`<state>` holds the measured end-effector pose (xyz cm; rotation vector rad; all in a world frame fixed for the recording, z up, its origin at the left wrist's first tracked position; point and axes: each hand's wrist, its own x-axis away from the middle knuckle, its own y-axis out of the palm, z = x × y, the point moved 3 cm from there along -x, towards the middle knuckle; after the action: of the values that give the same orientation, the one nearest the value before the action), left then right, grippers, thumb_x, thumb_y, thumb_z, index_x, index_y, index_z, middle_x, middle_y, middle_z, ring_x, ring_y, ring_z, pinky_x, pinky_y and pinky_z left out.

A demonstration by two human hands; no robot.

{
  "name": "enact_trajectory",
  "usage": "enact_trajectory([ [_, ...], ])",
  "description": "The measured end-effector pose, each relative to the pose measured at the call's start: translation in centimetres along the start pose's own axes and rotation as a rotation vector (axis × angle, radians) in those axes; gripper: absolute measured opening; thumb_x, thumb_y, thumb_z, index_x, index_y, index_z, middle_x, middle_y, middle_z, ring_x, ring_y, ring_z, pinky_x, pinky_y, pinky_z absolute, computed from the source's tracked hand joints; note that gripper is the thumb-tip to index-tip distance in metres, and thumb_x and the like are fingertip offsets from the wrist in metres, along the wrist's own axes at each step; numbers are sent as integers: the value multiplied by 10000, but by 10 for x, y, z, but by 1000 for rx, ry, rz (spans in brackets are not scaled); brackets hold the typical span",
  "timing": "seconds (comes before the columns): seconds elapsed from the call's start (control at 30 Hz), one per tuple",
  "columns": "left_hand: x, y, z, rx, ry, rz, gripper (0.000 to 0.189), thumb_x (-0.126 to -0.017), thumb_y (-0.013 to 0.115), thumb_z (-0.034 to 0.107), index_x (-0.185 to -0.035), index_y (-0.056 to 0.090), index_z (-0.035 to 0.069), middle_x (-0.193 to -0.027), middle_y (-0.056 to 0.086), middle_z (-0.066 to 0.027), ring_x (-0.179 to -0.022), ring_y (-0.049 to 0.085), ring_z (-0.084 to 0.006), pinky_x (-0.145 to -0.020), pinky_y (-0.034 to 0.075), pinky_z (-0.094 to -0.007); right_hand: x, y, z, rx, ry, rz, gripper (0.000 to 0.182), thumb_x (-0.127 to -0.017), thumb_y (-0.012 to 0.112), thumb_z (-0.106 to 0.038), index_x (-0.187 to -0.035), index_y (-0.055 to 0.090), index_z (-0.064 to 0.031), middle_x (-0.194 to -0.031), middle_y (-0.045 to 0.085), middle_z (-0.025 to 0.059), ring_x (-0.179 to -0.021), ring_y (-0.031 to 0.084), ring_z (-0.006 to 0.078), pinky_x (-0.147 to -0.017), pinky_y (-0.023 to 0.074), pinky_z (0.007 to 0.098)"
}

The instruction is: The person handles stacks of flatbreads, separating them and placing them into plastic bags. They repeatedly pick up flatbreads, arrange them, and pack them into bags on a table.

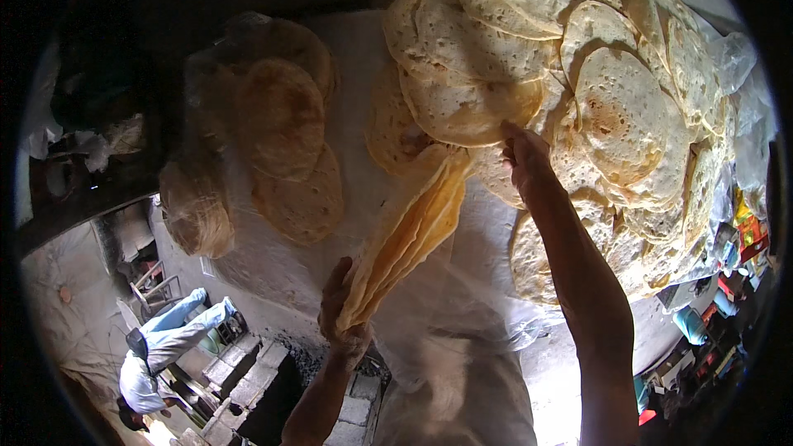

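Note:
My left hand [344, 316] grips the lower end of a sheaf of several thin flatbreads [406, 235], held tilted on edge over the table. Its upper end reaches the pile. At the near edge of a round flatbread [474, 111] is my right hand [526, 158], its fingertips pinching the rim. That bread overlaps others in a large spread of browned, blistered flatbreads [619, 111] covering the table's right side. How many layers the right fingers hold is hidden.
Flatbreads [282, 118] lie at left beside a plastic-wrapped bundle [197, 207]. Clear plastic sheeting [471, 297] hangs over the table's near edge. On the lower left, a person [155, 365] bends beside grey blocks [238, 362] and a chair [155, 288]. Plastic bags [737, 74] lie at far right.

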<state>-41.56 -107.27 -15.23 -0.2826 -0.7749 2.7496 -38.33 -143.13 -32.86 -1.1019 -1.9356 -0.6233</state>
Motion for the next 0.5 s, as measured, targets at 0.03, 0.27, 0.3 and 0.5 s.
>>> enact_trajectory([
  [0.03, 2, 2, -8, 32, 48, 20, 372, -985, 579, 321, -1210, 548, 27, -1270, 585, -221, -1150, 602, -359, -942, 514, -468, 2, 6, -1, -31, -44, -36, 207, -829, 739, -235, -848, 587, -96, -663, 531, -17, -521, 439, 94, -485, 349, 272],
  [0.27, 55, -19, -71, -244, -229, 125, 401, -878, 720, 168, -1204, 586, -22, -1090, 660, -167, -932, 656, -316, -756, 527, -385, 68, -34, -42, -113, -586, 83, 141, -789, 669, -118, -782, 576, -13, -698, 538, 17, -656, 473, 111, -622, 405, 278],
  [0.3, 35, -24, -52, -131, -320, 209, 397, -876, 723, 181, -1189, 599, -29, -1077, 662, -163, -927, 654, -300, -749, 529, -377, 79, -45, -42, -69, -586, 107, 142, -797, 673, -115, -788, 572, -16, -715, 543, 16, -666, 466, 109, -627, 405, 277],
  [0.5, -5, -18, -6, 275, -568, 454, 647, -831, 760, 333, -1304, 523, -40, -1215, 597, -163, -1018, 609, -275, -821, 538, -383, 165, -103, 3, 226, -673, 173, 154, -886, 662, -139, -868, 575, -13, -838, 604, 66, -746, 516, 146, -676, 448, 307],
])
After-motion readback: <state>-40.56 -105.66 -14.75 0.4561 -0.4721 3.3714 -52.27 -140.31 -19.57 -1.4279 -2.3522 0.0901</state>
